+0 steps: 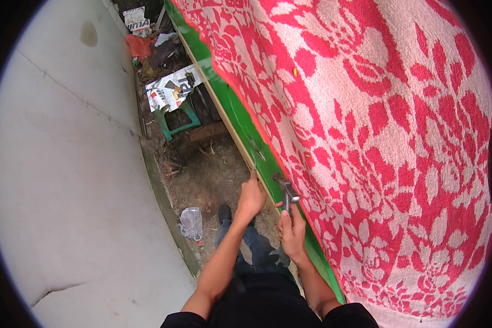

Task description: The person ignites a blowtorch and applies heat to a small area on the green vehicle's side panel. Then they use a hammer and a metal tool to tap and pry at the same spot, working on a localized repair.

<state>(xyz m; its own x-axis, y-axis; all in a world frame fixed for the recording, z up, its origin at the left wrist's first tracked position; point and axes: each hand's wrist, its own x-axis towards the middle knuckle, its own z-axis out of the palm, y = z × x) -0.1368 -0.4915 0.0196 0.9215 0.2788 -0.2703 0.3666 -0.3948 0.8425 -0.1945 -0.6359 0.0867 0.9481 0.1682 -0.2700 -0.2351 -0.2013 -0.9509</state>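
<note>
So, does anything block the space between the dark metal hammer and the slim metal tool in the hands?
Nothing visible stands between the hammer in the right hand and the slim tool in the left hand; the red-and-white floral cloth lies alongside.

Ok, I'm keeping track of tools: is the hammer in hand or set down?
In hand: the right hand grips the hammer, its head showing beyond.

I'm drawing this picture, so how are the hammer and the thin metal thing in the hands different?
The hammer has a chunky head; the thin metal thing looks much narrower. The right hand holds the hammer; the left hand holds the thin metal thing. Both show some metal.
</note>
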